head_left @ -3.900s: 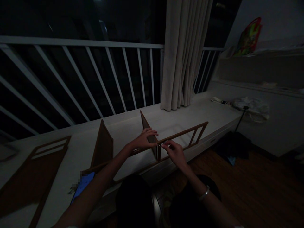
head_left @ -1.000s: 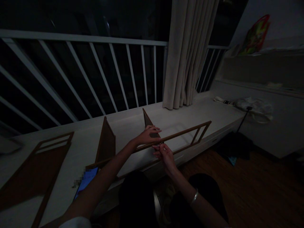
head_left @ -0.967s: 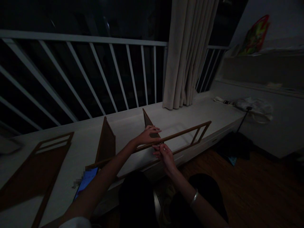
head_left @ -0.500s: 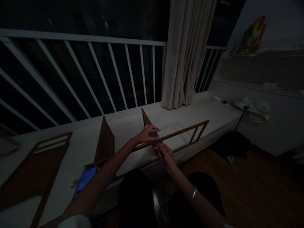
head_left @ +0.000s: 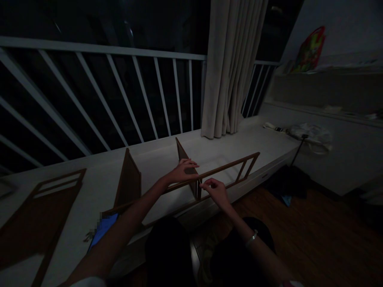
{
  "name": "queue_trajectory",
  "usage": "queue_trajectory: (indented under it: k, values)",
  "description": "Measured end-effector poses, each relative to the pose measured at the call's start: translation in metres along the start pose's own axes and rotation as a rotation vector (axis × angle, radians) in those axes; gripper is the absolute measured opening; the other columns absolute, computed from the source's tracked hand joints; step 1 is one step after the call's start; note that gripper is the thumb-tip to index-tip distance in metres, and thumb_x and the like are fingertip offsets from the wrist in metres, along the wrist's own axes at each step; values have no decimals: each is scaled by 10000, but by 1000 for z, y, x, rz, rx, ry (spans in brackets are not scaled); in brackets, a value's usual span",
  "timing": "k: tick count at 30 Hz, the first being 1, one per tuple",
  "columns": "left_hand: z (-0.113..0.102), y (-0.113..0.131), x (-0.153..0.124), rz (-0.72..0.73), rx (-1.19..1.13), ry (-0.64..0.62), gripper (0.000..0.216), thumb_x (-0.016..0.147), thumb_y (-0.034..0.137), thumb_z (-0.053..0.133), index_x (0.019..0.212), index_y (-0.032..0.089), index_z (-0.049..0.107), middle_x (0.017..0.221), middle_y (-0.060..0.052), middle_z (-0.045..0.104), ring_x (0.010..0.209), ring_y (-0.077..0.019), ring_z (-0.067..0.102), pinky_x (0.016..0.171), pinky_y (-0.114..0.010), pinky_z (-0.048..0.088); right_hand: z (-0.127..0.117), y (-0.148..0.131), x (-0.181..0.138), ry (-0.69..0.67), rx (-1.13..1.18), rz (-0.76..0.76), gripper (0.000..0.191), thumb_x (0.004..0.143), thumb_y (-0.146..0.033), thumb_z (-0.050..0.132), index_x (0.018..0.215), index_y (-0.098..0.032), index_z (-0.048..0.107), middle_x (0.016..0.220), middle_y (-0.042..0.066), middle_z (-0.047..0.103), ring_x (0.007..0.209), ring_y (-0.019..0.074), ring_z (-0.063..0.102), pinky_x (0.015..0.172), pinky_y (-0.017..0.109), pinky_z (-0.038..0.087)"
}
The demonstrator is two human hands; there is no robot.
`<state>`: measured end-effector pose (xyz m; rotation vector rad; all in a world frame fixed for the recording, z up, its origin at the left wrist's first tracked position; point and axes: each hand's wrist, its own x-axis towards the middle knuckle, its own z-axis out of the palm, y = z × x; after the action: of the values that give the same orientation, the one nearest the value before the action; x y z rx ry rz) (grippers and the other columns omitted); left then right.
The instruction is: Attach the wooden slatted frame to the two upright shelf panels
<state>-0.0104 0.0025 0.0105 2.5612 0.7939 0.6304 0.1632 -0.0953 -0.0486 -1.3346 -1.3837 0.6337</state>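
A brown wooden frame [head_left: 229, 164] with slim rails and crossbars stands on its side along the front of the white ledge. Upright wooden panels join it, one at the left [head_left: 129, 177] and a narrower one [head_left: 182, 151] near the middle. My left hand [head_left: 181, 171] grips the middle panel where it meets the frame's upper rail, fingers over the far side and thumb near the rail. Just right of that joint, my right hand [head_left: 218, 192] is in a pinch, fingertips close to the panel's end. Whatever small thing it may hold is too dark to make out.
Another wooden panel with slats [head_left: 44, 215] lies flat on the ledge [head_left: 158, 159] at the left. A lit blue screen [head_left: 103, 231] is by my left forearm. A white railing [head_left: 143, 95] and a curtain [head_left: 223, 79] stand behind; a plastic bag [head_left: 311, 133] lies far right.
My right hand has drawn slightly right and up from the joint, uncovering the panel's end. A small light thing seen at its fingertips earlier no longer shows clearly. My left hand keeps its hold.
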Motion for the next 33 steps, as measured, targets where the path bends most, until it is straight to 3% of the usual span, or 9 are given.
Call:
queue_trajectory:
  k: [5,8,17,20,33]
  values:
    - [0,-2,0,4,-2,7,463,661,493,548,1067,271,541,1129,-35,496,1147,-210,267,961,-376,243,-29,-27,7,-78,-453,-334,251,727,-440,519,688,-206,601,684,12,602,672,126,518,616,222,352]
    - [0,-3,0,10,1,12,463,661,490,550,1068,268,541,1137,-35,496,1143,-208,275,960,-372,243,-40,-43,11,-122,-625,-427,250,756,-438,487,722,-212,590,724,19,600,707,128,516,610,215,337]
    - [2,-2,0,8,32,19,458,669,496,537,1063,263,544,1146,-35,494,1144,-201,283,964,-370,243,-33,-38,2,12,-666,-336,256,766,-450,463,774,-222,579,717,8,597,651,132,500,584,228,321]
    - [3,-4,0,13,36,23,453,672,494,536,1064,267,542,1146,-33,493,1143,-197,286,965,-368,243,-34,-41,1,21,-695,-368,252,766,-443,469,775,-218,580,736,21,604,721,153,496,636,247,314]
    - [3,-3,0,17,14,28,449,664,479,552,1059,264,543,1130,-31,502,1139,-196,288,966,-364,249,-45,-55,19,-193,-817,-544,263,762,-448,479,760,-200,566,726,23,617,802,174,449,710,292,243]
